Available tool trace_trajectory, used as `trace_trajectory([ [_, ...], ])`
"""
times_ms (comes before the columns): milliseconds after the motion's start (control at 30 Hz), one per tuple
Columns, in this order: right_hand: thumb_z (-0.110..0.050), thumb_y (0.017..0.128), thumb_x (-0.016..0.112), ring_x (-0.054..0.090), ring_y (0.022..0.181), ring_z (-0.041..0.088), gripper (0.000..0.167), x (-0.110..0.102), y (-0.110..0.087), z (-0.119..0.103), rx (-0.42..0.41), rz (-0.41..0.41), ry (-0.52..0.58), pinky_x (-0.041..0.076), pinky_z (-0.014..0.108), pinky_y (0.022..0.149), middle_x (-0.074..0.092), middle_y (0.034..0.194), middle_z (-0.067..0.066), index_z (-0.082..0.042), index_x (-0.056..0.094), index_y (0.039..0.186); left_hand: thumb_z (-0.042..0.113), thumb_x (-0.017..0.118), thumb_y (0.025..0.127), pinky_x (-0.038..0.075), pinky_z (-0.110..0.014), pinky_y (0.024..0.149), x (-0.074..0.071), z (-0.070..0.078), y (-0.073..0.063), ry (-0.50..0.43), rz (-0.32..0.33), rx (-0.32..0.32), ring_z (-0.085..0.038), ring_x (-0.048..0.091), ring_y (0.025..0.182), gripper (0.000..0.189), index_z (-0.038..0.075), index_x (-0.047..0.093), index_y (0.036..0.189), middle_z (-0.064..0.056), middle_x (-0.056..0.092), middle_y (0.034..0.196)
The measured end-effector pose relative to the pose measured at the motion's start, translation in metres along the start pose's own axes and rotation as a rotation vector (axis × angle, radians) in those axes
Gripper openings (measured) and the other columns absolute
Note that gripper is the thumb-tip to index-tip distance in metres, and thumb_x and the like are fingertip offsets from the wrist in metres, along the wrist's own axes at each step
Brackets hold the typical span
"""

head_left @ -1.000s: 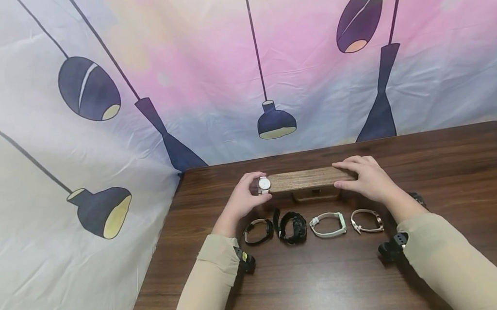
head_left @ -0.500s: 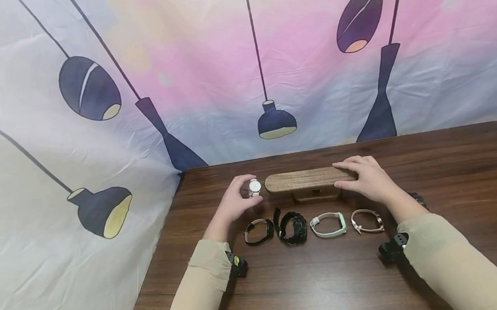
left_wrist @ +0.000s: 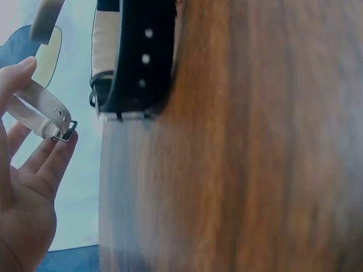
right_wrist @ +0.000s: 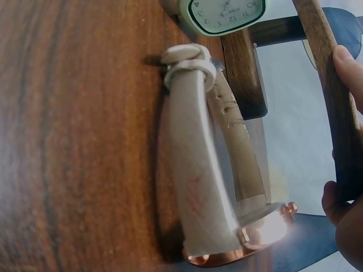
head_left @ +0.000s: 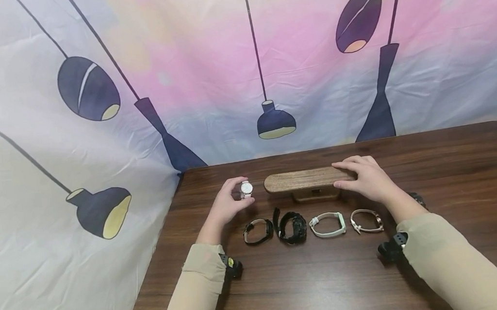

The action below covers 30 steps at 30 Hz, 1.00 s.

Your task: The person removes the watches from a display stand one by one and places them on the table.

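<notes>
My left hand (head_left: 222, 204) pinches a white-strapped wristwatch (head_left: 246, 188), its round pale dial facing up, left of a wooden stand (head_left: 300, 180) and apart from it. The left wrist view shows the buckled white strap (left_wrist: 45, 107) between thumb and fingers. My right hand (head_left: 368, 180) grips the stand's right end, thumb on the near side and fingers on the far side. In the right wrist view the stand's bar (right_wrist: 329, 96) lies between thumb and fingertips. The stand has a rounded bar raised over a smaller base (head_left: 316, 196).
In front of the stand, a row holds a slim black watch (head_left: 259, 232), a chunky black watch (head_left: 295, 228), a mint watch (head_left: 330, 225) and a white-strapped rose-gold watch (head_left: 367, 220). A dark watch (head_left: 418, 199) is partly hidden by my right forearm. A printed cloth (head_left: 225, 79) hangs behind the table.
My left hand has moved left with the white wristwatch, from the stand's left end to a spot apart from it. The right hand and the stand have stayed in place.
</notes>
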State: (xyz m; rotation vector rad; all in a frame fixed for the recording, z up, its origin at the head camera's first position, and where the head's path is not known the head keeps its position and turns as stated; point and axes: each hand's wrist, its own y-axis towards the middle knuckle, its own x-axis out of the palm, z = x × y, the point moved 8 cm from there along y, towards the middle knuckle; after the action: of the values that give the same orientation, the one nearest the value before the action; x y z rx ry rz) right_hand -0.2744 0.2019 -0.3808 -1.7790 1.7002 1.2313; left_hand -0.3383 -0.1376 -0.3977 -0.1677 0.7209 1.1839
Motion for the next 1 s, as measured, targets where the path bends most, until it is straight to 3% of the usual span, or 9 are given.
trace_trajectory([
  [267,-0.05,0.081,0.067,0.035,0.117,0.038,0.062,0.001,0.001,-0.001,-0.004,0.005,0.003,0.029,0.056,0.093,0.05,0.127,0.013,-0.014,0.057,0.13,0.014,0.078,0.077,0.046,-0.041,0.088,-0.012,-0.005,-0.009,0.054,-0.032,-0.023,-0.025,0.055,0.1,0.059,0.003,0.053,0.128,-0.011,0.049,0.119],
  [533,-0.05,0.082,0.067,0.035,0.117,0.038,0.062,0.001,0.0,0.0,-0.005,0.008,0.0,0.029,0.056,0.093,0.05,0.127,0.013,-0.013,0.057,0.13,0.018,0.078,0.077,0.045,-0.041,0.088,-0.021,-0.02,-0.016,0.088,-0.019,-0.047,-0.024,0.055,0.102,0.057,0.006,0.055,0.128,-0.009,0.05,0.12],
  [1000,-0.05,0.081,0.068,0.036,0.116,0.038,0.062,0.0,0.001,0.001,-0.017,0.02,-0.009,0.03,0.056,0.093,0.05,0.126,0.013,-0.013,0.057,0.129,0.015,0.077,0.077,0.043,-0.043,0.09,-0.03,-0.027,-0.033,0.11,-0.007,-0.086,-0.023,0.052,0.104,0.056,0.007,0.056,0.128,-0.008,0.051,0.121],
])
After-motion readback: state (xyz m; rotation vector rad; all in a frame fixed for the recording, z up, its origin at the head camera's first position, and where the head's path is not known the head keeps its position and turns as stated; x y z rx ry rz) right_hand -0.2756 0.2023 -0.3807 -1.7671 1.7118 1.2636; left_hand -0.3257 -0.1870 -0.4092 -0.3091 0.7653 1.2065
